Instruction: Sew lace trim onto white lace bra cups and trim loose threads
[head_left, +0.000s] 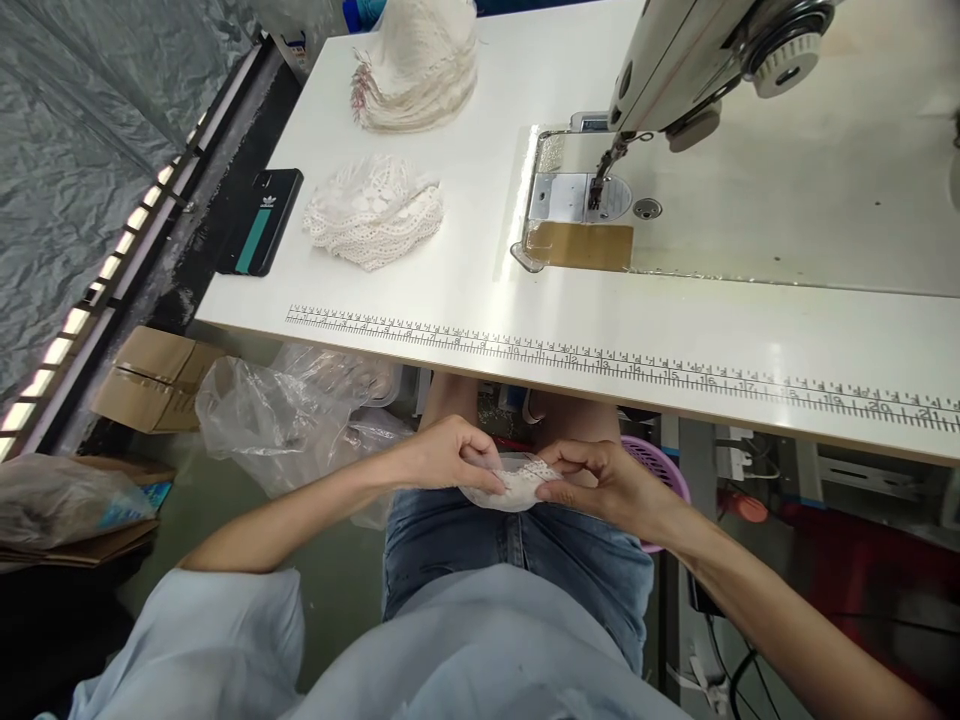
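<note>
A small piece of white lace fabric [517, 486] is stretched between my two hands, just above my lap and below the table's front edge. My left hand [461, 455] pinches its left side between thumb and fingers. On the opposite side, my right hand [592, 475] grips the lace with thumb and forefinger. On the table lies a loose heap of white lace pieces [375, 215]. Behind that heap sits a taller stack of cream fabric pieces [420, 75]. The sewing machine [675, 60] stands to the right, its needle area over a metal plate.
A printed ruler [600, 362] runs along the front of the white table [465, 260]. A black phone [262, 222] lies at the table's left edge. Below are clear plastic bags [285, 420], a cardboard box [154, 380] and a purple basket [660, 470] beside my leg.
</note>
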